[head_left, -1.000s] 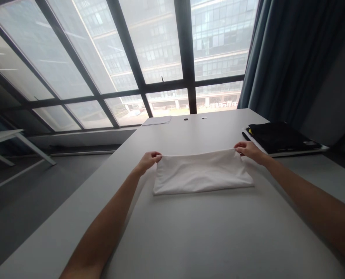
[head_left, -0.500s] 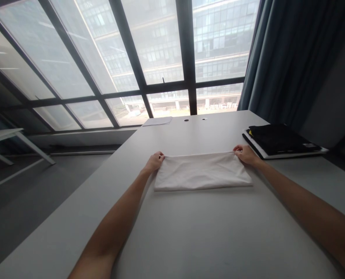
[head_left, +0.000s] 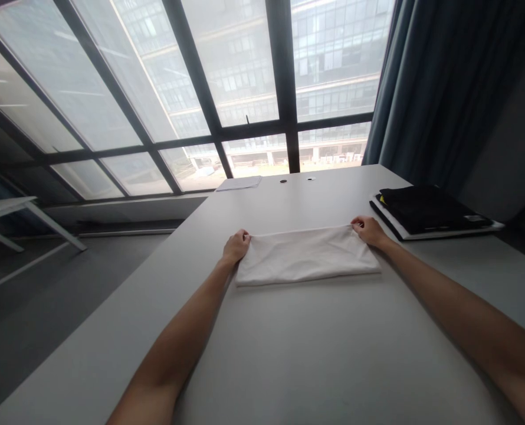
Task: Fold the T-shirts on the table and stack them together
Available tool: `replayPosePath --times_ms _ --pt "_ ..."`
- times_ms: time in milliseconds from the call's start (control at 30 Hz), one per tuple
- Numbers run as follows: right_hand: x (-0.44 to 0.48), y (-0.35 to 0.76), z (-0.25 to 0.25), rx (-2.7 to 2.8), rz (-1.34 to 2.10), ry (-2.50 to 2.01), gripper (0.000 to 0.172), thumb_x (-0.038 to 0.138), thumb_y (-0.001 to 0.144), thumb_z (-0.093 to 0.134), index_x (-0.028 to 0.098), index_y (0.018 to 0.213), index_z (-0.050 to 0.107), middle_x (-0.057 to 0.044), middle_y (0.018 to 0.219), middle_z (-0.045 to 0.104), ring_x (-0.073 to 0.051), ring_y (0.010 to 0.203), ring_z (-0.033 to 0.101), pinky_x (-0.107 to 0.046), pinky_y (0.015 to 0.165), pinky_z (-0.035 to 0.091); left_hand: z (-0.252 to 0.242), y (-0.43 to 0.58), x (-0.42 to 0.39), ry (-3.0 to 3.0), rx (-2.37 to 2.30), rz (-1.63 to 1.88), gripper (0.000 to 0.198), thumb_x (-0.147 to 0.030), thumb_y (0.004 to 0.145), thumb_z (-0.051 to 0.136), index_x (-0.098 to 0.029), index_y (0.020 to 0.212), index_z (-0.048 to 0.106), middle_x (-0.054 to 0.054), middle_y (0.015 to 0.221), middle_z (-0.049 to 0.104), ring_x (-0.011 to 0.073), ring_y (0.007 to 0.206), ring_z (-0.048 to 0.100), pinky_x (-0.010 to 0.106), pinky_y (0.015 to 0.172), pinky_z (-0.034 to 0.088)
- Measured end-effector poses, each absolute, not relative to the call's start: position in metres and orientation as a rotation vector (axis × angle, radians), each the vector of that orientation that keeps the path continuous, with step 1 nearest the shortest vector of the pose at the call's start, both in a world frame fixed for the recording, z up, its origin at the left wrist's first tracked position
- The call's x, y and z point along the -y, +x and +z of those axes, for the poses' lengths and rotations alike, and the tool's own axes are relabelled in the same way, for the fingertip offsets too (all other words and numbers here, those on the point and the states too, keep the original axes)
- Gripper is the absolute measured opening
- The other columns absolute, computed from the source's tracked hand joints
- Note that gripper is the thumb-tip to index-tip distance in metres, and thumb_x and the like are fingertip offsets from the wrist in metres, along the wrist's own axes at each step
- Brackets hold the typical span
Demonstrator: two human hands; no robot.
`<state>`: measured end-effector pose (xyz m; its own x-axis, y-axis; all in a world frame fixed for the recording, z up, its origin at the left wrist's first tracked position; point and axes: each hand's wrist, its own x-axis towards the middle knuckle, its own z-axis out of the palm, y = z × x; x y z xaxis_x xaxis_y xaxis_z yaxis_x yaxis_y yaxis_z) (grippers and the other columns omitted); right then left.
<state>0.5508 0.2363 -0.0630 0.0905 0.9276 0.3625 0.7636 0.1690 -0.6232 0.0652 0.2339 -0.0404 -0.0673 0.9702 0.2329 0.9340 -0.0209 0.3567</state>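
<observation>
A folded white cloth (head_left: 307,257), wider than it is deep, lies in front of me on the white table (head_left: 315,354). Its surface has soft creases, and one long folded edge faces me. My left hand (head_left: 237,245) pinches the far left corner between thumb and fingers. At the far right corner, my right hand (head_left: 367,229) grips the cloth in the same way. Between the two hands the far edge runs nearly straight. Whether the cloth is a garment I cannot tell.
To the right sits a stack of folded black and white fabric (head_left: 430,211) with a bit of yellow. Papers (head_left: 239,183) lie at the table's far left corner, near two round holes. Windows stand behind, with a blue curtain (head_left: 390,88) at right and another table (head_left: 8,206) at left.
The cloth has shifted slightly away from me, its right side more than its left, so it now slants a little. My right hand has moved slightly up and left with it.
</observation>
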Motion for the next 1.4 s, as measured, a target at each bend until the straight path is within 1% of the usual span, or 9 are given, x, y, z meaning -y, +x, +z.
replayPosePath --times_ms 333,500,600,733,867,933,1033,1200,1400 --pt "-0.249 0.55 -0.05 1.628 0.309 -1.474 0.023 0.022 0.082 0.06 0.013 0.1 0.073 -0.01 0.094 0.076 -0.02 0.081 0.068 -0.027 0.073 0.052 -0.041 0.068 -0.232 2.077 -2.191 0.646 0.022 -0.033 0.097 0.052 -0.023 0.109 0.067 0.008 0.106 0.075 0.0242 0.101 0.069 0.03 0.085 0.05" --pt "-0.257 0.547 -0.055 1.691 0.349 -1.713 0.02 0.019 0.081 0.061 0.013 0.096 0.074 -0.01 0.091 0.076 -0.021 0.083 0.068 -0.029 0.079 0.052 -0.04 0.068 -0.229 2.066 -2.217 0.635 0.022 -0.032 0.098 0.051 -0.024 0.111 0.067 0.007 0.103 0.075 0.0248 0.1 0.069 0.031 0.086 0.051" --pt "-0.253 0.537 -0.053 1.713 0.228 -1.786 0.027 0.022 0.087 0.057 0.013 0.107 0.073 -0.013 0.105 0.075 -0.024 0.096 0.068 -0.032 0.088 0.051 -0.033 0.068 -0.227 2.079 -2.231 0.656 0.028 -0.03 0.098 0.052 -0.021 0.122 0.063 0.009 0.11 0.071 0.0242 0.104 0.068 0.033 0.093 0.051" --pt "-0.229 0.488 -0.043 1.887 -0.047 -1.664 0.036 0.024 0.095 0.046 0.012 0.119 0.069 -0.016 0.128 0.067 -0.028 0.121 0.057 -0.038 0.107 0.042 -0.02 0.101 -0.212 2.293 -2.142 0.692 0.043 -0.03 0.099 0.05 -0.018 0.141 0.052 0.014 0.14 0.056 0.0272 0.128 0.056 0.039 0.11 0.042" --pt "-0.193 0.416 -0.044 2.247 0.05 -1.485 0.047 0.029 0.099 0.04 0.011 0.139 0.057 -0.016 0.149 0.052 -0.026 0.139 0.044 -0.037 0.116 0.032 -0.03 0.171 -0.181 2.608 -1.656 0.482 0.048 -0.036 0.105 0.035 -0.016 0.147 0.048 0.012 0.153 0.048 0.0241 0.142 0.043 0.04 0.118 0.032" --pt "-0.178 0.391 -0.05 2.363 0.118 -1.465 0.054 0.032 0.1 0.036 0.01 0.149 0.046 -0.016 0.158 0.041 -0.027 0.147 0.034 -0.044 0.119 0.026 -0.04 0.197 -0.167 2.66 -1.555 0.354 0.054 -0.042 0.106 0.03 -0.017 0.154 0.039 0.011 0.161 0.037 0.0268 0.149 0.031 0.048 0.121 0.025" --pt "-0.17 0.384 -0.06 2.443 0.186 -1.491 0.059 0.036 0.102 0.032 0.01 0.154 0.038 -0.015 0.163 0.032 -0.028 0.151 0.025 -0.05 0.122 0.019 -0.05 0.207 -0.156 2.663 -1.571 0.229 0.06 -0.045 0.106 0.025 -0.015 0.157 0.032 0.011 0.164 0.029 0.0289 0.153 0.023 0.054 0.123 0.018" --pt "-0.188 0.431 -0.064 2.43 0.158 -1.692 0.065 0.048 0.103 0.027 0.013 0.157 0.034 -0.013 0.166 0.023 -0.028 0.154 0.018 -0.052 0.123 0.013 -0.05 0.187 -0.16 2.599 -1.705 0.135 0.065 -0.052 0.105 0.022 -0.017 0.159 0.03 0.011 0.167 0.019 0.0298 0.155 0.014 0.056 0.123 0.014" --pt "-0.206 0.473 -0.066 2.289 0.01 -1.91 0.064 0.048 0.102 0.028 0.014 0.156 0.036 -0.013 0.165 0.026 -0.028 0.152 0.021 -0.052 0.123 0.012 -0.047 0.165 -0.175 2.436 -1.901 0.087 0.069 -0.058 0.103 0.02 -0.019 0.159 0.028 0.011 0.168 0.016 0.0303 0.155 0.013 0.055 0.123 0.013"
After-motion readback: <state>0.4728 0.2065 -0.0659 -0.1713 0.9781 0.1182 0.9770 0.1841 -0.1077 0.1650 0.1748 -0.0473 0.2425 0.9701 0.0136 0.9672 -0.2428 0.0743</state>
